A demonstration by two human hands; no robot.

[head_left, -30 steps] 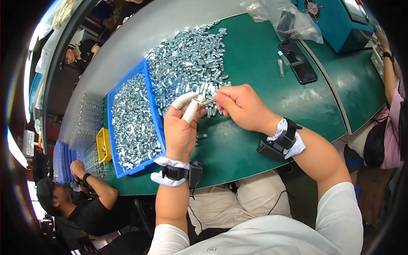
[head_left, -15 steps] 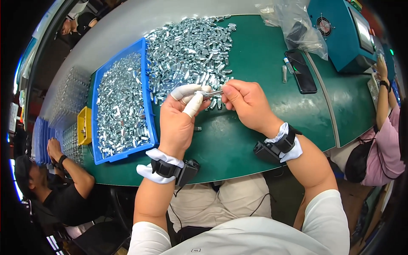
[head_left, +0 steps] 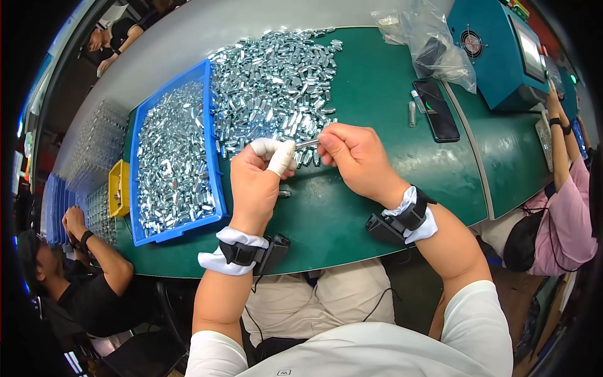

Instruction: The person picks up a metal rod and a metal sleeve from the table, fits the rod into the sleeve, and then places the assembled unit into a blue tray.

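My left hand (head_left: 256,188), with white finger covers on its fingertips, is closed in a pinch at the near edge of a heap of shiny metal parts (head_left: 276,81). Its fingers hide most of the small silvery metal part they hold. From the right, my right hand (head_left: 361,157) pinches a thin metal rod (head_left: 308,144), whose other end runs into the left fingertips. One loose metal part (head_left: 284,194) lies on the green table beside my left hand.
A blue tray (head_left: 217,182) full of similar parts stands left, beside a yellow bin (head_left: 118,188). Rightward lie a phone (head_left: 436,112), a small clear tube (head_left: 412,114) and plastic bags (head_left: 440,50). A teal machine (head_left: 496,56) stands far right. Other people sit at both sides.
The left fingers have closed further over the small part, which showed more before. Both hands appear slightly further left and lower, with the whole view shifted a little.
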